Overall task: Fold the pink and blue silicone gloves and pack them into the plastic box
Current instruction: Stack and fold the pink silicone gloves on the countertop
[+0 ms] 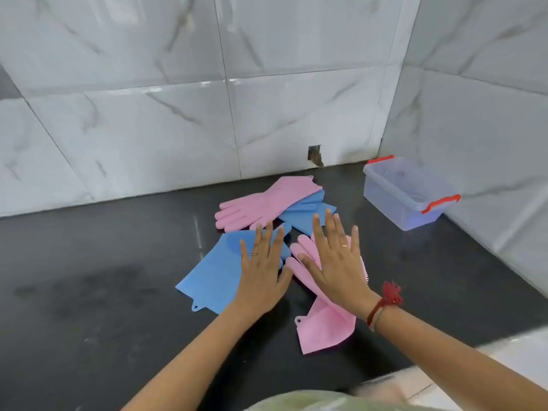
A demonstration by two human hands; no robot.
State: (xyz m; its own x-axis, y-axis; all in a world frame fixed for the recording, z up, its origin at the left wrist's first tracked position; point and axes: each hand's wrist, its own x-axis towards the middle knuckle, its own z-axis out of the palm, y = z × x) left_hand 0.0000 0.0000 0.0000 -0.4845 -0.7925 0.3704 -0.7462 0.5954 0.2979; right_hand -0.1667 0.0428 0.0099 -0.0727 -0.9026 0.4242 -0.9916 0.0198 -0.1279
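Note:
Several silicone gloves lie on a dark counter [89, 277]. A near blue glove [216, 271] lies under my left hand [264, 268], which is flat with fingers spread. A near pink glove [326, 324] lies under my right hand [335, 262], also flat and spread. Farther back, a second pink glove [267, 203] rests across a second blue glove [308, 215]. Neither hand grips anything. An open clear plastic box [400, 191] with red latches stands at the back right, apart from the gloves.
Marble-tiled walls [148, 129] close off the back and right side of the counter. A small hole [315, 155] shows in the back wall at counter level. The counter's front edge [444, 351] runs at the lower right, with light floor tiles beyond.

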